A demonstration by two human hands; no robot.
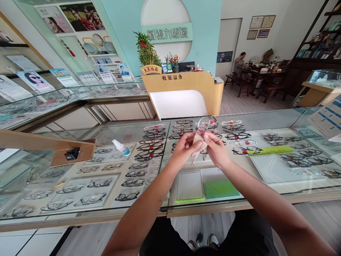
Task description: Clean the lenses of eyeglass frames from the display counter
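Note:
Over the glass counter, both my hands are close together at chest height. My left hand [183, 147] is closed around a small beige cloth [196, 153], its thumb pressed on it and one corner hanging down. My right hand [217, 151] pinches a pair of eyeglasses [204, 123] with clear round lenses. The cloth touches the lower part of the glasses, between the two hands; part of the frame is hidden behind cloth and fingers. To the left, a white spray bottle [121, 147] with a blue label stands on the counter glass.
Rows of eyeglasses [150, 145] lie inside the glass display counter [170, 204]. A wooden shelf-like piece [77, 151] juts in from the left. At right, a printed sign [326, 119] stands on the glass. Beyond are a cashier desk [183, 83] and a seated person [239, 62].

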